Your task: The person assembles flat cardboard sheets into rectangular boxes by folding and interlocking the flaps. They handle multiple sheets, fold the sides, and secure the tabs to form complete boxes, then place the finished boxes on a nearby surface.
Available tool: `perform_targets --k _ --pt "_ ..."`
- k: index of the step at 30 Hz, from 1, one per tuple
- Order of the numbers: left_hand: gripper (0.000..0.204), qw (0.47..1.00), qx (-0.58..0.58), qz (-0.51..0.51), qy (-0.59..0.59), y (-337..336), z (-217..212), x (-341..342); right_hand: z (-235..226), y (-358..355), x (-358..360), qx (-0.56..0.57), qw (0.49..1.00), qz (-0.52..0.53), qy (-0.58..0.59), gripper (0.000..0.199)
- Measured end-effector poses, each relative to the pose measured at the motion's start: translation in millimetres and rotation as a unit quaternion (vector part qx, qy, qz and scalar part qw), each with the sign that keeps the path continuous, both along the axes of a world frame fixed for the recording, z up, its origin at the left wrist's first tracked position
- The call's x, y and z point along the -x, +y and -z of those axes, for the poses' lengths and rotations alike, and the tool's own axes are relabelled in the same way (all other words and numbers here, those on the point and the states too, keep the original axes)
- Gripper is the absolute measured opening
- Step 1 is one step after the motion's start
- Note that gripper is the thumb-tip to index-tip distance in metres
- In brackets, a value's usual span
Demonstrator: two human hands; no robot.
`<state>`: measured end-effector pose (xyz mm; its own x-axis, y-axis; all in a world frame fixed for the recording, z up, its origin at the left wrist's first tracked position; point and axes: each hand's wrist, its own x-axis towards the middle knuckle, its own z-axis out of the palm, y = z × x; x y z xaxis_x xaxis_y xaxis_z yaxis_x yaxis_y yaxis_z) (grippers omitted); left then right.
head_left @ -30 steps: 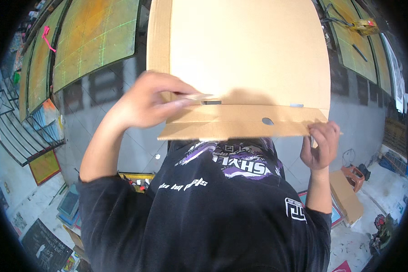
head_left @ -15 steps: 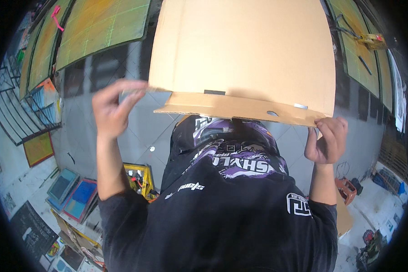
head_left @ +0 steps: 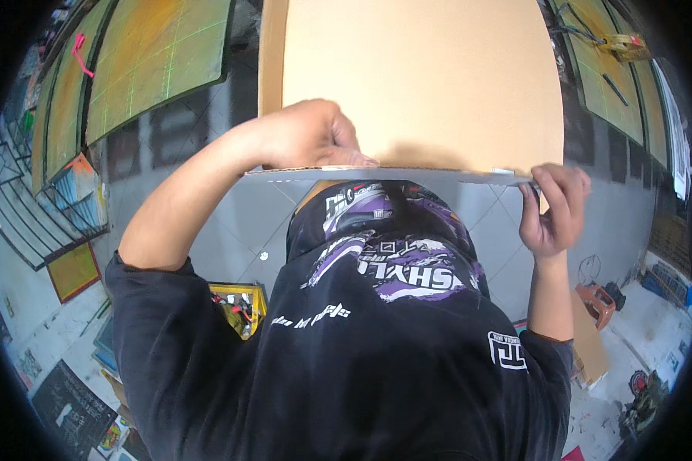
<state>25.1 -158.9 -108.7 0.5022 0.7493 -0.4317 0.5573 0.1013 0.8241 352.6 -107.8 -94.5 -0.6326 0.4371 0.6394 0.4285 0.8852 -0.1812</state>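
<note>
A brown cardboard box (head_left: 423,77) stretches out in front of my body, its broad panel lying open and its near wall folded upright. My left hand (head_left: 311,137) reaches over the box's left side. Its fingers are bent and pressed together against the inner face of the near wall, with the fingertips partly hidden by the wall's edge. At the near right corner my right hand (head_left: 555,211) pinches the cardboard between thumb and fingers. A raised side wall (head_left: 272,61) runs along the left of the panel.
Green-yellow boards (head_left: 158,73) stand at the far left, with a similar board (head_left: 600,92) at the far right bearing a yellow device (head_left: 627,48) with a cable. A yellow crate of small items (head_left: 246,307) sits below my left arm. An orange stool (head_left: 598,303) is at right.
My left hand has moved from the box's left edge rightward onto the inside of the near wall. That wall has turned upright, and a left side wall now shows. My right hand keeps its corner.
</note>
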Motion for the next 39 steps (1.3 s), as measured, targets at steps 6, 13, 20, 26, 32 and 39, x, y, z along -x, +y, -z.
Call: perform_targets --k 6,13,20,26,32,39 --pt "0.07 0.985 0.089 -0.116 -0.088 2 2 29 1 24 15 0.108 0.994 0.013 -0.016 0.025" --pt "0.052 0.967 -0.112 -0.214 -0.078 -42 -21 40 0 31 15 0.172 0.983 0.042 -0.052 0.023" --pt "0.061 0.975 0.019 -0.166 -0.149 -49 -24 36 6 7 1 0.081 0.992 0.054 -0.086 0.03" --pt "0.05 0.992 -0.018 -0.12 -0.026 -51 -21 43 36 -11 -53 0.139 0.928 0.323 0.124 0.034" --pt "0.034 0.952 -0.112 -0.285 -0.017 -70 -13 38 106 -30 -100 0.573 0.603 0.406 0.378 0.048" --pt "0.034 0.937 -0.154 -0.305 -0.072 -87 3 47 29 -20 -97 0.631 0.565 -0.073 0.527 0.056"
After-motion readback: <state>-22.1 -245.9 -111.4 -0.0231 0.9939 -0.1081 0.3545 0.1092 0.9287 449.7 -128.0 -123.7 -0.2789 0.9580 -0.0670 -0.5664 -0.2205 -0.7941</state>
